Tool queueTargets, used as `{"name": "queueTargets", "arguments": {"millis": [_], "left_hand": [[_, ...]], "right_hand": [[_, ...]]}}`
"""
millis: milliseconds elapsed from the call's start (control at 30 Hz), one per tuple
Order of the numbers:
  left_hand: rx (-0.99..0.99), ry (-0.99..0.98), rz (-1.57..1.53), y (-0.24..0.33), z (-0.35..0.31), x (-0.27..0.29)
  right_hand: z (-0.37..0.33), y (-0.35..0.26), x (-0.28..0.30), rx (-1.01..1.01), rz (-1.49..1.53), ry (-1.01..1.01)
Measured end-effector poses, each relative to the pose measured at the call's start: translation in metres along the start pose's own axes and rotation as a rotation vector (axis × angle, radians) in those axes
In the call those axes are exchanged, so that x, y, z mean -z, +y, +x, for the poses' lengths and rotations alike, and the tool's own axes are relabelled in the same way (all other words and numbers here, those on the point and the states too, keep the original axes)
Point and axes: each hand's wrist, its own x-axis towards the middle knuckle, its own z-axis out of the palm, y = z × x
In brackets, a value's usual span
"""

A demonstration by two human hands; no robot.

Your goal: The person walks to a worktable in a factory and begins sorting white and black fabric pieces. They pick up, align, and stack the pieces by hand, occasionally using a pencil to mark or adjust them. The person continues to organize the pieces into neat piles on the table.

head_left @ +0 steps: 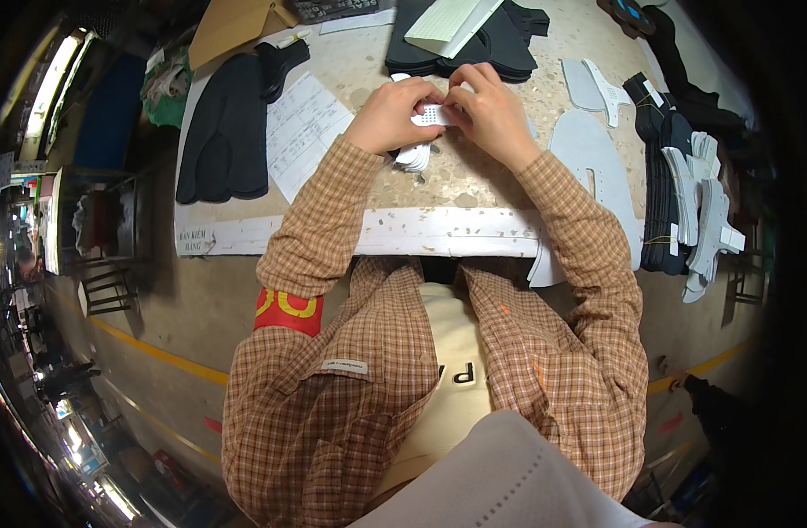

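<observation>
Piece of perforated white material (432, 115) is pinched by left hand (387, 111) and right hand (493, 110).

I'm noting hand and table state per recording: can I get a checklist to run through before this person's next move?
1. Small white perforated flat piece held by left hand and right hand: ok.
2. Held piece's underside checked: cannot tell, hidden.
3. Slim white flat pieces within reach, just nearer the body: ok.
4. White paper sheet print-side up: ok.
5. Light-grey flat sheet fully on the speckled stone-look table: not ok, hangs past the front edge.
6. Black rounded flat cutouts at left, clear of both hands: ok.
</observation>
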Motion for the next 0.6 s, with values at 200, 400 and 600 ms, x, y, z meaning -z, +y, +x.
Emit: {"name": "queueTargets", "arguments": {"millis": [200, 400, 600], "left_hand": [[0.029, -0.029, -0.042, -0.004, 0.001, 0.004], [0.056, -0.019, -0.057, 0.001, 0.001, 0.001], [0.059, 0.002, -0.043, 0.003, 0.001, 0.001]], "right_hand": [[0.001, 0.014, 0.007, -0.185, 0.077, 0.058], [-0.003, -0.002, -0.004, -0.089, 0.179, -0.102], [-0.002, 0.006, -0.002, -0.088, 0.019, 0.024]]}}
